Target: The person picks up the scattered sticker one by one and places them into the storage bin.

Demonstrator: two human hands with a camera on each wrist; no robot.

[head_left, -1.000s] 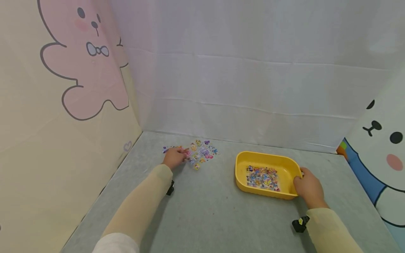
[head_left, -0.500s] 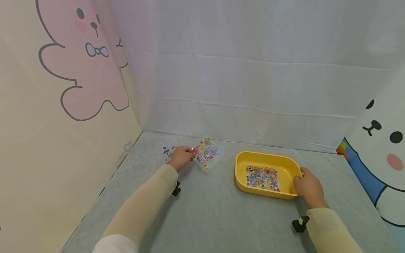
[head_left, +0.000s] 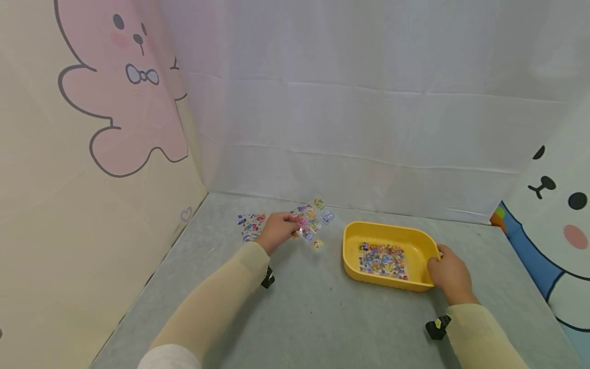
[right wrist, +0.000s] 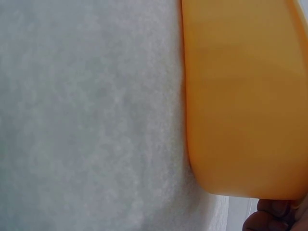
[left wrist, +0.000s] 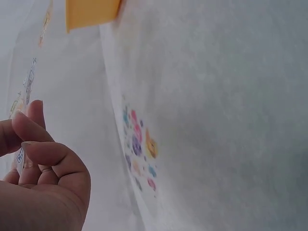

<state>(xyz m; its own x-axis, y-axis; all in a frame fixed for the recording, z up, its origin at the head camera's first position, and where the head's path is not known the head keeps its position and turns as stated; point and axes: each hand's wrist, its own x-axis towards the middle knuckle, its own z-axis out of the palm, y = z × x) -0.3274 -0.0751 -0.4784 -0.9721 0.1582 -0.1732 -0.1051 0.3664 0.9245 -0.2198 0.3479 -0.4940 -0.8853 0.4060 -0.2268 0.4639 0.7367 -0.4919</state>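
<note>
My left hand [head_left: 276, 231] pinches a clear sticker sheet [head_left: 315, 225] by its edge and holds it above the table, left of the yellow tray. In the left wrist view the held sheet [left wrist: 31, 82] is seen nearly edge-on between thumb and fingers. Another sticker sheet [head_left: 251, 225] lies flat on the table beside the left hand, partly covered by it. My right hand [head_left: 450, 277] grips the right end of the yellow plastic tray [head_left: 392, 230], thumb over the rim. Inside the tray lies a patch of small colourful stickers [head_left: 382, 260].
The grey tabletop [head_left: 295, 318] ends at a white sheet wall [head_left: 350, 133] behind. A cream wall cloth [head_left: 115, 230] with a pink bear stands along the left edge. A printed white bear panel [head_left: 562, 246] borders the right side.
My left hand has moved to the right with the sticker sheet, lifting it away from the sheet lying on the table. The right hand and the tray stay where they were.
</note>
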